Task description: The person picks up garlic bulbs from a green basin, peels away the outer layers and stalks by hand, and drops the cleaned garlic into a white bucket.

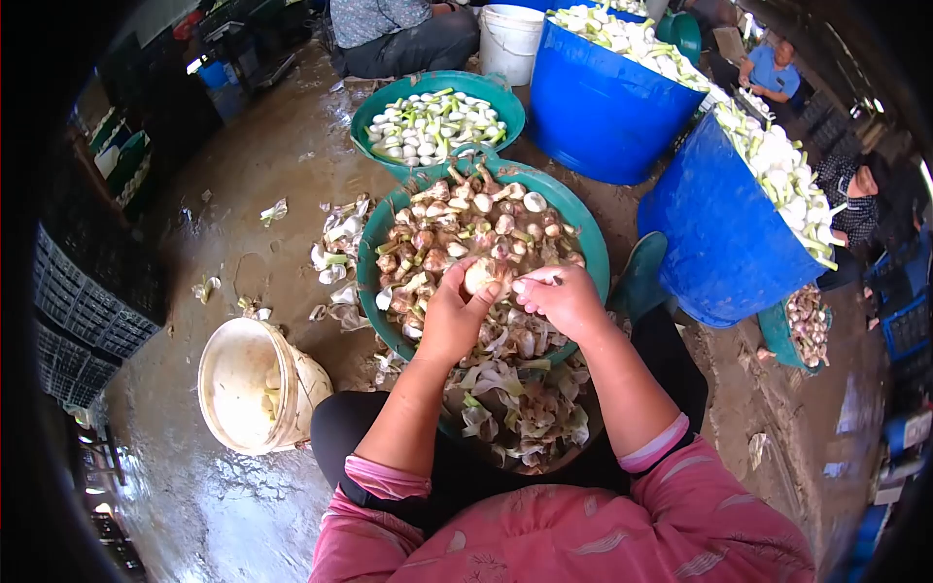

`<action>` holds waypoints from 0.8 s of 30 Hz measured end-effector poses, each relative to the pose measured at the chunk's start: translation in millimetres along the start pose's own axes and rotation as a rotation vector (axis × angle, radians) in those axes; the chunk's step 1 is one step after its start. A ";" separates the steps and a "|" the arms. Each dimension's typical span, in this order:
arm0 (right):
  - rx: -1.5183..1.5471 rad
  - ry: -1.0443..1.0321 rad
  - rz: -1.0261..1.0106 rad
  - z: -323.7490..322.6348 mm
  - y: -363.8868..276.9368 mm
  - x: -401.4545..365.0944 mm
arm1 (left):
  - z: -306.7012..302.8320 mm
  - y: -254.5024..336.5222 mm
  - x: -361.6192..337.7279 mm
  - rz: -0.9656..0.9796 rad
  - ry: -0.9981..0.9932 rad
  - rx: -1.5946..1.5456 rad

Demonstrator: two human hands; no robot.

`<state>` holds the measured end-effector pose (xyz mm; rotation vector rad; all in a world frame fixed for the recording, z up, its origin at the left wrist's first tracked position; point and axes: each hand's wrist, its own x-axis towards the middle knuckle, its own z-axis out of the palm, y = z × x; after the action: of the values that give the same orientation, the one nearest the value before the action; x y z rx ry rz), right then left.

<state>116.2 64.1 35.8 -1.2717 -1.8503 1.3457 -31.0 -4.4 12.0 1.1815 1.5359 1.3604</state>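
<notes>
My left hand holds a pale garlic bulb between thumb and fingers, above a green tub of unpeeled, brownish bulbs in murky water. Close on its right, my right hand has its fingers pinched together beside the bulb; what they grip, if anything, is too small to make out. Loose garlic skins are heaped between my knees, below the tub. Just behind it, a second green tub holds white peeled bulbs with green stems.
Two large blue tubs full of white garlic stand at the right. A white bucket is at the lower left, another at the top. Other people sit beyond. Skins litter the wet floor.
</notes>
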 end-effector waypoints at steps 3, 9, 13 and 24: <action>0.008 0.015 -0.015 -1.0 2.4 -2.5 | 5.2 -5.7 0.5 0.028 0.027 0.019; -0.126 0.044 -0.047 -2.0 9.5 -2.0 | 11.0 -4.1 -1.3 0.031 0.041 0.093; 0.068 0.055 -0.037 3.0 19.1 3.2 | 11.6 -15.6 7.1 0.072 0.087 0.079; -0.012 0.088 -0.056 7.6 17.9 4.4 | 4.1 -7.4 7.4 -0.045 0.028 0.159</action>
<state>114.9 65.9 16.0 -1.2549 -1.8229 1.2318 -30.3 3.8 4.3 1.2204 1.7062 1.2486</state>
